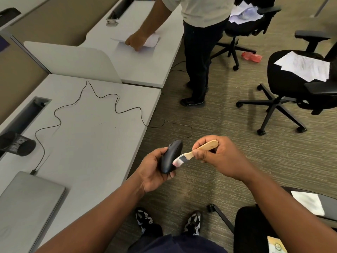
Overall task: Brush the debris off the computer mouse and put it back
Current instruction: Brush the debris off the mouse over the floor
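A black wired computer mouse (170,157) is held off the desk's right edge, over the carpet, in my left hand (155,170). My right hand (218,157) grips a small brush with a wooden handle (204,147). Its pale bristles (177,162) touch the mouse's right side. The mouse's thin black cable (116,106) loops across the white desk (94,143) and runs to a closed grey laptop (27,203) at the near left.
A black mesh pen cup (18,144) lies on the desk's left. Another person (198,52) stands at the far desk handling paper. Office chairs (291,79) with papers stand right; another chair (273,225) is near my right arm. A red bottle (251,57) lies on the carpet.
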